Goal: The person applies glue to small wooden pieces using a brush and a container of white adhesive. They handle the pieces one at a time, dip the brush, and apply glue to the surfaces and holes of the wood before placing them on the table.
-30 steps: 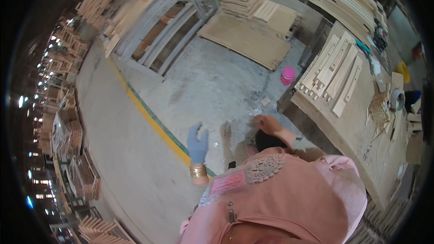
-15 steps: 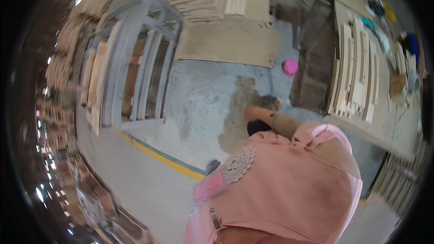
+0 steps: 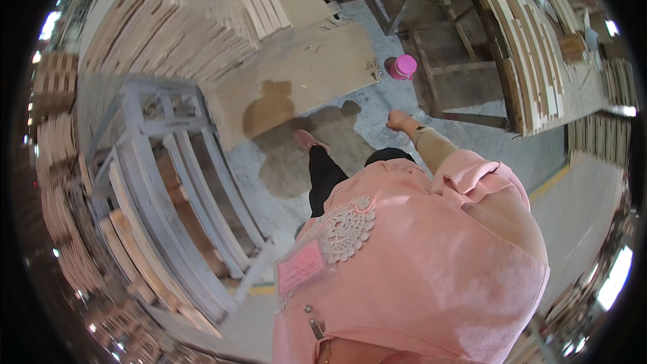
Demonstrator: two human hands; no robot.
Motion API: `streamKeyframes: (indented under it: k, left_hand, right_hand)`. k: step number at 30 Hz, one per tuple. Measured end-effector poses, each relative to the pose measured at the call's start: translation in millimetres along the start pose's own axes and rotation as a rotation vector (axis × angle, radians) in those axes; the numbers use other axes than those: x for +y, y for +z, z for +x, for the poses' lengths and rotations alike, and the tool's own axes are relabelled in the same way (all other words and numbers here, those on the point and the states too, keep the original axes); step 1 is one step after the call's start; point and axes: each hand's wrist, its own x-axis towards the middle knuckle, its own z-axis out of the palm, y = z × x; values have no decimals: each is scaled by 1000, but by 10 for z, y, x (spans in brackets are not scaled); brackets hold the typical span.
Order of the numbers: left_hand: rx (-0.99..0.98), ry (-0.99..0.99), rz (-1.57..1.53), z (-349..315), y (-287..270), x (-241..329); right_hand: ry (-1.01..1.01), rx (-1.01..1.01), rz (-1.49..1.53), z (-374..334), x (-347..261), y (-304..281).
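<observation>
My right hand (image 3: 399, 120) hangs low over the floor with its fingers curled in, and nothing shows in them. A pink sleeve covers my upper right arm, and a tan cover (image 3: 433, 145) lies over the forearm. Just beyond that hand, a bright pink round-topped container (image 3: 404, 67) stands on the floor by the bench legs; hand and container are apart. My left hand is out of sight. One foot in a pinkish shoe (image 3: 309, 139) is forward, beside a large board (image 3: 330, 67) lying flat on the floor.
A tall stack of wooden pieces (image 3: 162, 27) stands at the far left. Nearer on the left is a grey frame rack (image 3: 155, 195) with long boards. At the right, a workbench (image 3: 579, 87) with dark legs carries several light wood strips (image 3: 529, 61).
My view has turned and moved forward, so the stack and large board appear closer and the rack sits lower at left. My right hand has swung outward, and a foot has come into view.
</observation>
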Motion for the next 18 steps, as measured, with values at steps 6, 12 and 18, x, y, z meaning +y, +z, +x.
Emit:
streamKeyframes:
  k: [6,12,18]
  left_hand:
    - [-72,175,-461,1556,-1628,1181]
    - [101,253,-543,2445,-2481,1955]
    - [75,457,-121,2923,-2136,2036]
  right_hand:
    - [127,331,371,141,-625,-8]
    - [236,433,454,351,-1065,-114]
    - [447,332,442,674,-1030,74]
